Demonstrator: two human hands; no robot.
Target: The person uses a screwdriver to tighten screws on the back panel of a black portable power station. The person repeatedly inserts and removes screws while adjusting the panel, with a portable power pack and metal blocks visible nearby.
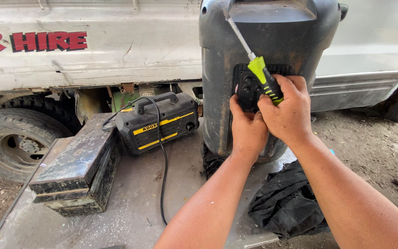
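A tall dark grey plastic speaker-like box (263, 41) stands upright on a metal table (130, 203). Low on its back is a black control panel (247, 85) with small knobs. My left hand (246, 127) presses its fingers against that panel. My right hand (286, 110) is beside it, closed around the green and black handle of a screwdriver (261, 74). The screwdriver's metal shaft points up and to the left, across the box's back. Both hands touch each other at the panel.
A black and yellow machine (157, 122) with a carry handle and a black cable (163, 180) sits left of the box. A worn metal case (77, 166) lies at the table's left. A black cloth (286, 203) lies bottom right. A white truck (93, 46) with a tyre (17, 140) stands behind.
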